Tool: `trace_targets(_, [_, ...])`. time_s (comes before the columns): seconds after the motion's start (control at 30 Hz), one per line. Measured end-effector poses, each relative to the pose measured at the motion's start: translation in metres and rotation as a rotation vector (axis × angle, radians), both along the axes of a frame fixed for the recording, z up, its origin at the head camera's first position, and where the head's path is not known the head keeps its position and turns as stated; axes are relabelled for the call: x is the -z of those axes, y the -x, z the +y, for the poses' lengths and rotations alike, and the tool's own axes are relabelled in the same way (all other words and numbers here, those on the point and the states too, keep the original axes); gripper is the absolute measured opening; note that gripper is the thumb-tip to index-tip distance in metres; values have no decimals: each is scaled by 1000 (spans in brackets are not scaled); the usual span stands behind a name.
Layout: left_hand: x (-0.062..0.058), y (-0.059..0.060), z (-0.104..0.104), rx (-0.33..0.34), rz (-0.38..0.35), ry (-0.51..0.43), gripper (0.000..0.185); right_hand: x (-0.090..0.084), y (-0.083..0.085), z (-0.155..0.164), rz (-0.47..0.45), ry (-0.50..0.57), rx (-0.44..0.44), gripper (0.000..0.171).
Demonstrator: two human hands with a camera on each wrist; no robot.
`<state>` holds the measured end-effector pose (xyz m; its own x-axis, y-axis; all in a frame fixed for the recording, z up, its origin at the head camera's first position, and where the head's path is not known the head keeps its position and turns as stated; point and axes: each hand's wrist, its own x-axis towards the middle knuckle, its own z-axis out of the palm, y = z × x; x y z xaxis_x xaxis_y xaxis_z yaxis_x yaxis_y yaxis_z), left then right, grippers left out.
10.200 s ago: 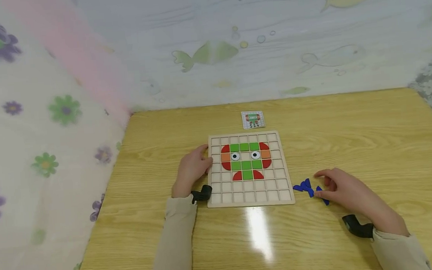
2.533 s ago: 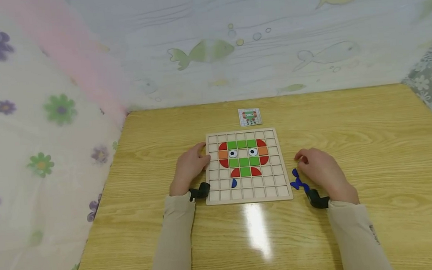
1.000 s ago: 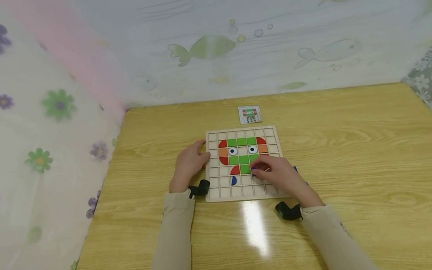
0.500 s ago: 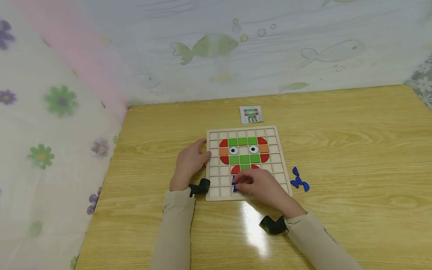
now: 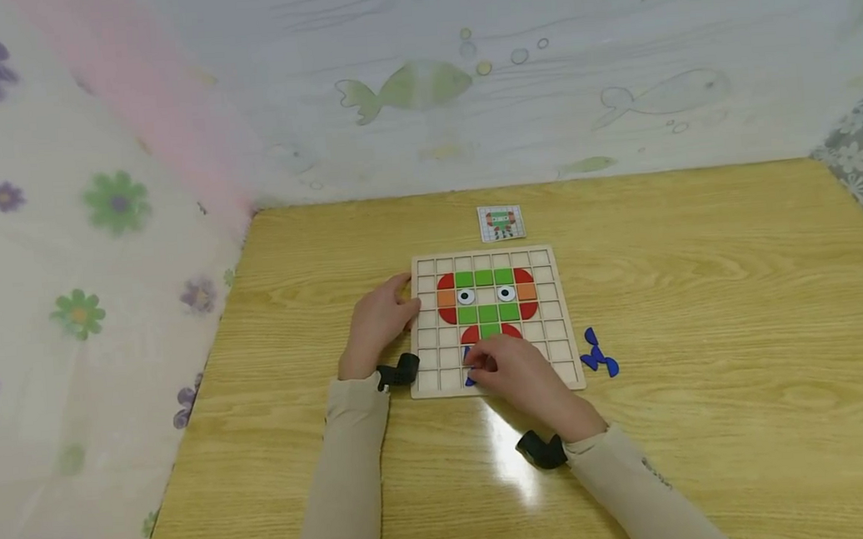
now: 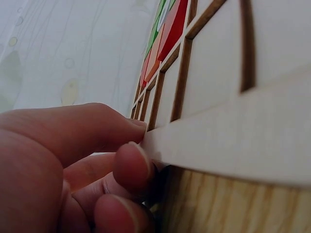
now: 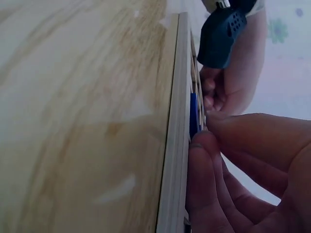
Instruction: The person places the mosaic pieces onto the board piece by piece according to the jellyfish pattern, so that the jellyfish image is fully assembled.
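Observation:
A square wooden grid board point(image 5: 429, 360) lies on the table, bearing green squares point(image 5: 486, 314), red rounded pieces point(image 5: 447, 316), orange squares point(image 5: 526, 292) and two eye discs point(image 5: 505, 293). My left hand point(image 5: 379, 323) holds the board's left edge; in the left wrist view its fingertips point(image 6: 132, 165) meet the rim. Over the lower rows, my right hand point(image 5: 521, 372) pinches a blue half-round piece point(image 5: 471, 378) at a bottom-row cell. In the right wrist view, that blue piece point(image 7: 193, 114) lies against the fingertips. Another blue piece point(image 5: 467, 353) just above is partly covered by the fingers.
Right of the board, several loose blue half-round pieces point(image 5: 597, 356) lie in a small cluster. A pattern card point(image 5: 501, 223) sits behind the board. Fish-patterned cloth point(image 5: 419, 87) hangs along the table's back edge, and flowered cloth point(image 5: 119, 204) along the left.
From the loose blue pieces, my right hand has carried one leftward onto the board and down to the bottom row. An earlier blue piece sits one row above. My left hand stays at the edge.

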<state>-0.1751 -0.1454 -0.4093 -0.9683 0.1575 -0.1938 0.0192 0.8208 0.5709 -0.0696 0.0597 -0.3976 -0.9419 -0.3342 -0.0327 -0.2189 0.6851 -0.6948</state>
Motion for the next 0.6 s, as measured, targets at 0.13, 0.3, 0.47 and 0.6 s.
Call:
trace_targets(0.13, [1, 0, 0, 1, 8, 11, 54, -1, 0, 1, -25, -6, -22, 8])
trace_targets(0.3, [2, 1, 1, 1, 10, 21, 54, -3, -1, 0, -5, -87, -109, 9])
trace_targets(0.47, [2, 2, 1, 0, 4, 23, 55, -4, -1, 0, 22, -135, -144, 11])
trace_targets(0.6, [3, 2, 0, 2, 4, 18, 55, -3, -1, 0, 33, -135, -154, 13])
